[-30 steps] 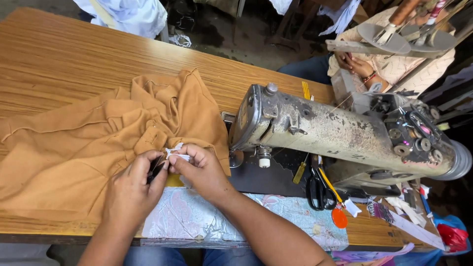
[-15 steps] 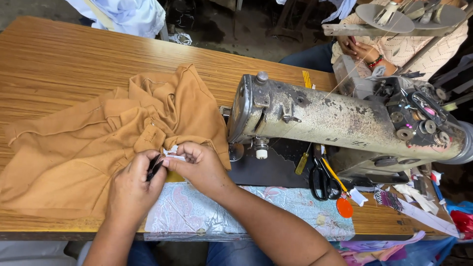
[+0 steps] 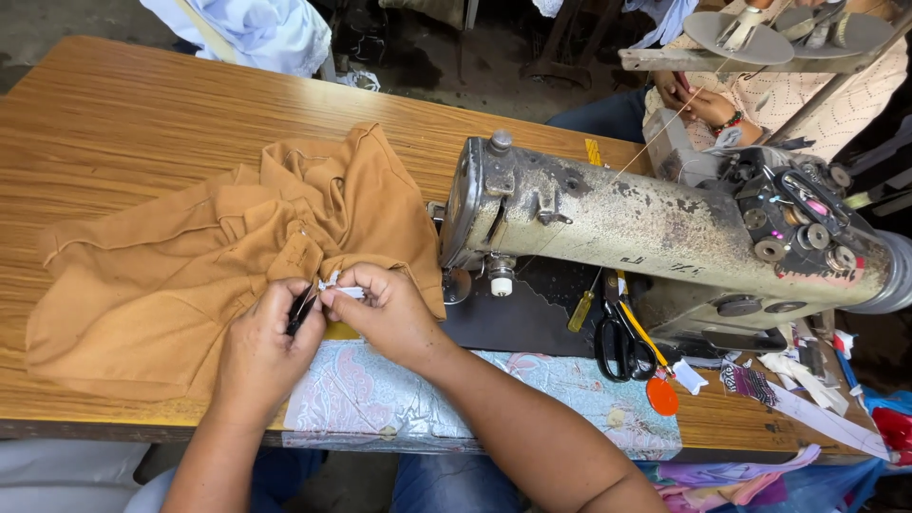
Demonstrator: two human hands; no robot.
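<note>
Broadly, a wooden surface (image 3: 123, 123) fills the view, with a worn, cream-coloured sewing machine (image 3: 617, 223) standing across its right half, long body running left to right and its needle end toward the middle. Left of that needle end lies a rumpled tan garment (image 3: 171, 275), spread over the surface and bunched up where its near right edge meets the person's hands. A pale patterned cloth (image 3: 380, 394) lies along the near edge of the surface, under both wrists. Right of the hands, near the machine's base, sit black-handled scissors (image 3: 622, 342) and a yellow-handled screwdriver (image 3: 581, 311), well apart from the work. The two hands meet at the garment's edge, just left of the needle end. The right hand (image 3: 385, 313) is closed, thumb and fingers pinched on a small white label (image 3: 342, 290) whose long axis runs roughly left to right, pointing across toward the other hand. The left hand (image 3: 261, 351) is also closed, gripping a small dark tool (image 3: 302, 310) that slants up toward the label's left end; I cannot tell whether its tip touches the label. So the label sits between the hands, held by the right, with the left hand's tool just beside it, and the garment's bunched edge directly behind both.
</note>
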